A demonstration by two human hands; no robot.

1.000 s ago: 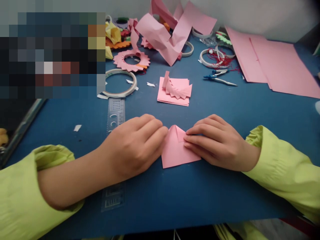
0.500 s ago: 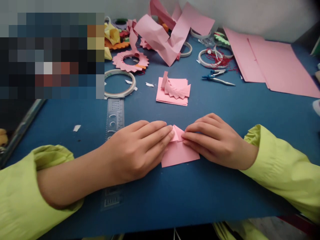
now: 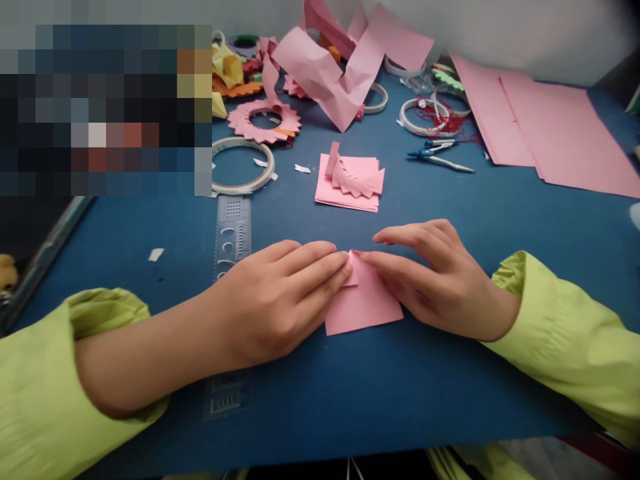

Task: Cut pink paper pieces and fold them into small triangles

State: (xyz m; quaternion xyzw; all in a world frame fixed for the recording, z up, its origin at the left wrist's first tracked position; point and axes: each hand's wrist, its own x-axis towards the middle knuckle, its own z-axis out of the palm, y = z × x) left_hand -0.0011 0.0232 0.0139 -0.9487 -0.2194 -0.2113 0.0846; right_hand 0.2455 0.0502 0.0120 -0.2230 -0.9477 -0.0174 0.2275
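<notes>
A small square of pink paper (image 3: 364, 308) lies on the blue tabletop between my hands, its upper left corner folded down into a flap. My left hand (image 3: 280, 297) presses on its left side, fingers close together and fingertips on the folded flap. My right hand (image 3: 430, 273) is at the paper's upper right edge; one fingertip touches the paper near the top point, while the finger above it is raised clear. The thumb and lower fingers of this hand are partly hidden. Beyond them sits a stack of pink squares (image 3: 325, 193) with a curved, pleated pink paper piece (image 3: 357, 181) on top.
A clear plastic ruler (image 3: 233, 230) runs under my left forearm. Farther back are a tape roll (image 3: 270, 170), a pink paper ring (image 3: 290, 123), crumpled pink paper (image 3: 320, 67), a compass (image 3: 445, 160), and red thread (image 3: 453, 123). Large pink sheets (image 3: 565, 133) lie at right.
My right hand's upper finger has lifted off the paper and its fingers have spread. The right folded flap that showed before is no longer lying flat. My left hand stays put.
</notes>
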